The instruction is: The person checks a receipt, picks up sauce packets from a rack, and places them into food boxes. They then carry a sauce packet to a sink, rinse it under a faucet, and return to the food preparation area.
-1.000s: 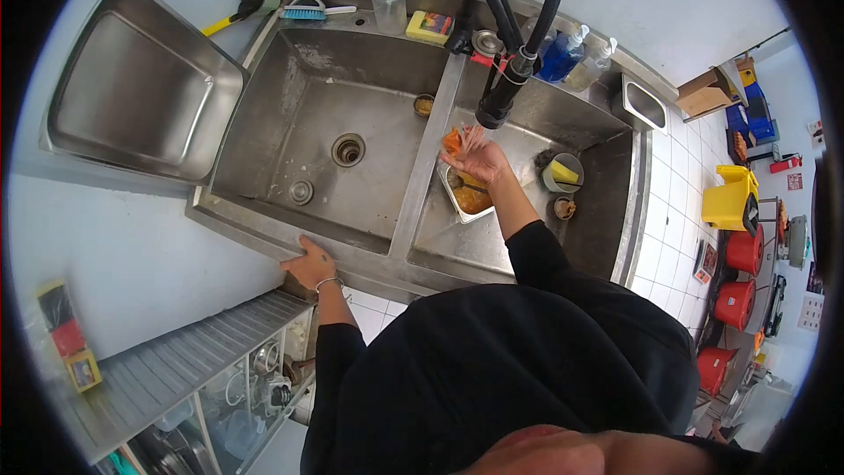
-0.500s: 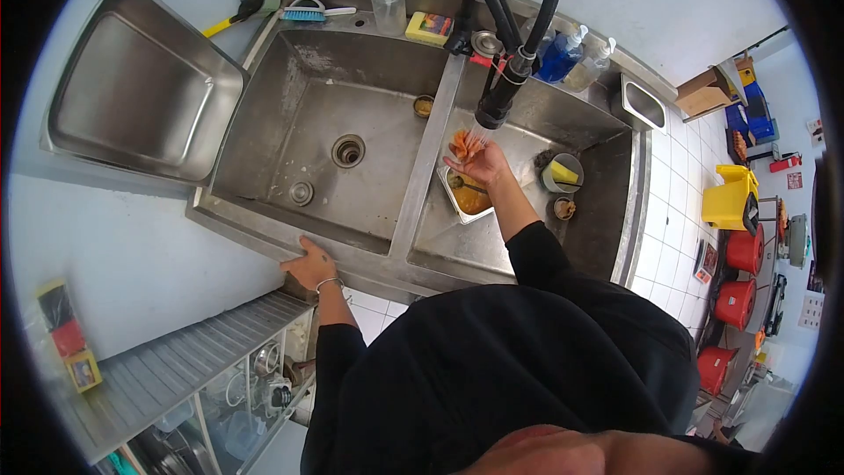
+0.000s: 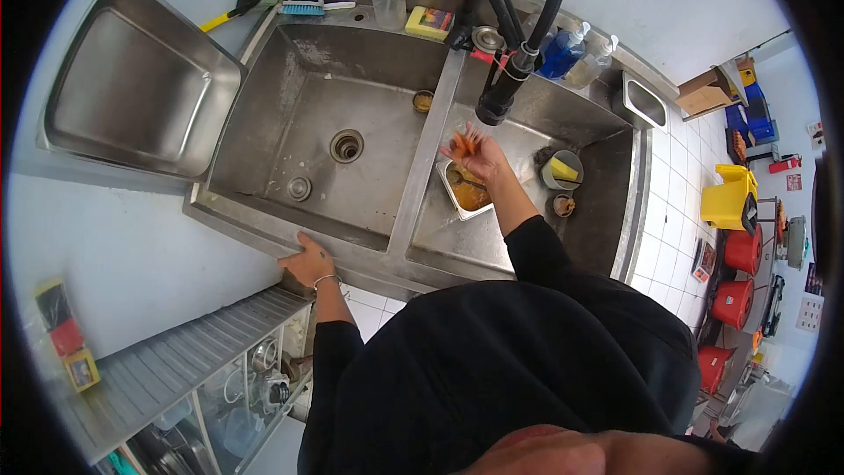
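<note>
My right hand (image 3: 482, 164) is above the right sink basin, just below the black faucet head (image 3: 494, 109). Its fingers curl around wet orange food scraps (image 3: 463, 144), whose exact kind I cannot make out. Under that hand sits a small steel pan (image 3: 466, 210) holding orange-yellow liquid and what looks like a utensil, partly hidden by the hand. At the front of the left basin, my left hand (image 3: 308, 261) rests against the steel rim (image 3: 255, 233), fingers spread and holding nothing.
Right of the pan stand a round container (image 3: 563, 171) with a yellow sponge and a small cup (image 3: 563, 205). Soap bottles (image 3: 563, 53), a brush (image 3: 303, 8) and a yellow packet (image 3: 430, 23) line the back ledge. A large steel pan (image 3: 141, 79) leans at left.
The water that ran from the faucet onto my right hand no longer shows. The fingers of that hand have curled further around the orange scraps. My left hand stays at the rim.
</note>
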`<state>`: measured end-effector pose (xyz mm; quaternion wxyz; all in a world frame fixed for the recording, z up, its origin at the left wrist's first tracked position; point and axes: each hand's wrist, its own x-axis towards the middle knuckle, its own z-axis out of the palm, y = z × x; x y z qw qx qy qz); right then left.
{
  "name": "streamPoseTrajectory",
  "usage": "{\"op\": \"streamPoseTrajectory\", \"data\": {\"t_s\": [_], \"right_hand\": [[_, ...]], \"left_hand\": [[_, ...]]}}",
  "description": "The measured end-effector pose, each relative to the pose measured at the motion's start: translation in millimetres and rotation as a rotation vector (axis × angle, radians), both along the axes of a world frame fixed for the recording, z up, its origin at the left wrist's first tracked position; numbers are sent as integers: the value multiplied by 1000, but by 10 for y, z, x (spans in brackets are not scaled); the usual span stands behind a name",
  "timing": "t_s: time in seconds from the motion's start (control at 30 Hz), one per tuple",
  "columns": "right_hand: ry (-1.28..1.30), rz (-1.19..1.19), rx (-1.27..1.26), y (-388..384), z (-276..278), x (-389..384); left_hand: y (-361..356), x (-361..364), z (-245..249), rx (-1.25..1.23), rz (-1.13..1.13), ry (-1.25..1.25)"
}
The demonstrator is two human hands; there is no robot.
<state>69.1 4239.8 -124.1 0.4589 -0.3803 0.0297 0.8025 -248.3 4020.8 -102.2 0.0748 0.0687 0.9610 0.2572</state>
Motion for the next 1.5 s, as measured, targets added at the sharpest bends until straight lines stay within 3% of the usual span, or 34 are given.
{"op": "streamPoseTrajectory", "data": {"t_s": [0.03,0.13,0.23,0.37,0.53,0.63,0.73,0.83,1.23,1.33,1.5], "right_hand": [[-28,-18,-31,-38,196,-47],[12,1,-81,103,-240,45],[43,118,120,39,-256,121],[224,118,147,20,-177,128],[536,162,296,169,-709,248],[24,-19,40,91,-451,118],[219,-110,24,-10,-129,65],[400,15,154,-86,22,122],[323,119,219,-97,79,170],[371,162,282,84,-325,239],[59,226,275,95,-465,217]], "left_hand": [[1,4,8,-3,1,0],[2,6,9,-2,7,-1],[-7,-8,-23,6,-1,-3],[-12,-20,-62,-11,-7,12],[-8,-8,-50,4,-14,36],[-11,-19,-35,9,-20,9],[7,11,24,-10,-13,11],[-17,-38,-78,-18,-17,21],[5,14,25,-13,-15,28],[-18,-38,-65,-13,-24,16],[-4,1,2,2,-14,15]]}}
